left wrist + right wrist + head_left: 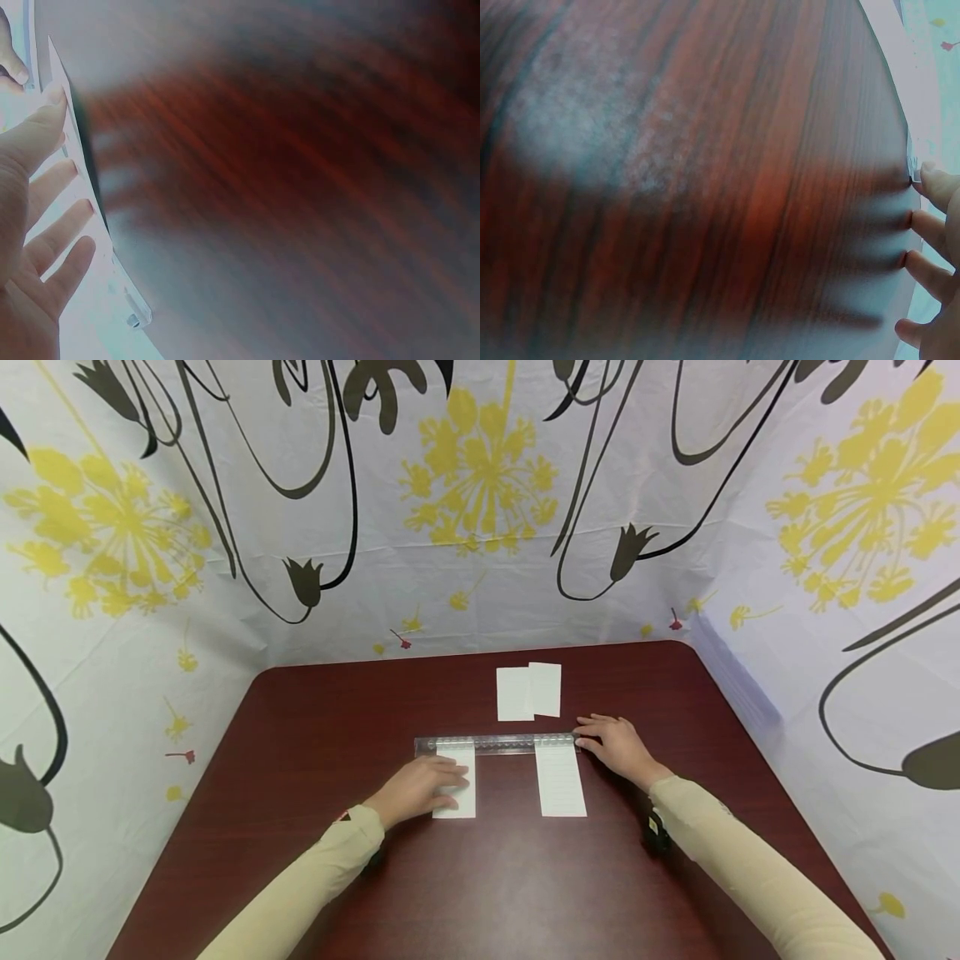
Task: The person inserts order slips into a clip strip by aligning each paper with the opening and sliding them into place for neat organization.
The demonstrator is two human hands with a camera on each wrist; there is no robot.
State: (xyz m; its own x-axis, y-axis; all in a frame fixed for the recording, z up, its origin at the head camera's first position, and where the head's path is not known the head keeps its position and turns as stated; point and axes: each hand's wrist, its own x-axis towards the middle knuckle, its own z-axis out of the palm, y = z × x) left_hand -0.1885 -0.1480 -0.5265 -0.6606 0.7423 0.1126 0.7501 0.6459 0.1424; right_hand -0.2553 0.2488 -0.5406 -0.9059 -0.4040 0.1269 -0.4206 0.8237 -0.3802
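A clear ruler (504,744) lies sideways across the table, over the upper ends of two white paper cards. My left hand (420,788) rests on the left card (455,813) with its fingers extended and spread; the left wrist view shows them over the white paper. At the ruler's right end is my right hand (615,746), thumb touching the end and the other fingers spread on the table beyond. To the left of that hand lies the right card (561,787), which looks lined and has no hand on it.
Two more white cards, one on the left (514,695) and one on the right (547,689), partly overlap behind the ruler. The dark red-brown table (510,877) has rounded back corners. Patterned white cloth (480,593) hangs around its back and sides.
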